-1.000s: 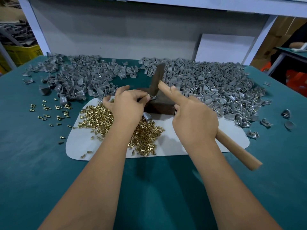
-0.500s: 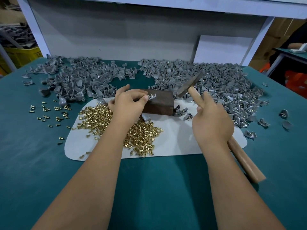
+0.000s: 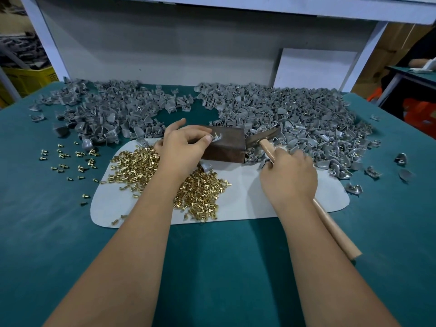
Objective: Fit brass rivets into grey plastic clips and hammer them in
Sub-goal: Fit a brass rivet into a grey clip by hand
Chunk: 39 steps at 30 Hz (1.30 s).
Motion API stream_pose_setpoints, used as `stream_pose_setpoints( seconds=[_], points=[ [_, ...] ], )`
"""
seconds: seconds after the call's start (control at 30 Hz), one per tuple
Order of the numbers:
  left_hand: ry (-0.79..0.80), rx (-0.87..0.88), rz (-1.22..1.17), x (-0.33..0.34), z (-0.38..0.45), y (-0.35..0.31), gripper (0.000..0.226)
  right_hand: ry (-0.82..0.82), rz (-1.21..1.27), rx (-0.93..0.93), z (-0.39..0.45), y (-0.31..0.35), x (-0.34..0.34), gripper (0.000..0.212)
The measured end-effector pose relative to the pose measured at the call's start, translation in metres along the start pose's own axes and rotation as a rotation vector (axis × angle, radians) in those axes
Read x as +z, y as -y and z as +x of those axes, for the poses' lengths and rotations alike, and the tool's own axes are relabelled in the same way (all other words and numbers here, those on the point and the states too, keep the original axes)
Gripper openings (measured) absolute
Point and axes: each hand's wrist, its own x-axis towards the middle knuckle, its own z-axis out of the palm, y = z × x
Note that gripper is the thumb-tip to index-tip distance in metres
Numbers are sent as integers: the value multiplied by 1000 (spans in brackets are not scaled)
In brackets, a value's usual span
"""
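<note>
Yellow crate (image 3: 28,77) far left (holds grey parts); orange bag (image 3: 417,109) far right.

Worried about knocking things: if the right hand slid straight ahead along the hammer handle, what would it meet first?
Probably the hammer head itself, low beside the dark block, then the grey clip pile behind; the right hand grips the handle close below it. Depth is uncertain.

No readable text, labels, brands, numbers or signs anywhere, none on the table (image 3: 70,232), the white mat (image 3: 247,204), the hammer (image 3: 330,223)
</note>
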Motion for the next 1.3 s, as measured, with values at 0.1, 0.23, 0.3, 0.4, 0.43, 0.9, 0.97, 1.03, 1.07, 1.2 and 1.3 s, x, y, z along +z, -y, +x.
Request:
stream_pose_setpoints(
  seconds=[0.1,0.23,0.3,0.4,0.43,0.9,0.97,1.03,1.07,1.2,1.3],
  points=[
    [6,10,-5,0,0,0,26,-161,45,-34,0,2,1,29],
    [13,23,-23,1,-1,1,26,-284,336,-161,-3,13,0,31],
    [28,35,-29,0,-1,1,24,-231,514,-205,-8,23,1,32],
    [57,69,-23,0,-2,-1,23,-80,770,-198,-15,40,4,34],
    [64,78,-21,0,-2,-1,23,-37,840,-181,-15,45,4,34],
    [-125,240,277,6,-1,9,7,-18,665,-244,19,68,9,10],
    [-125,226,315,7,0,11,7,-60,583,-277,21,71,11,8],
    [-136,232,334,7,1,11,7,-88,536,-295,22,75,13,8],
    [-144,237,339,8,1,12,7,-97,514,-302,23,76,14,8],
    [-148,234,343,8,2,12,6,-106,480,-296,23,82,16,10],
    [-142,229,339,8,2,13,6,-99,526,-231,20,86,15,10]
  ],
)
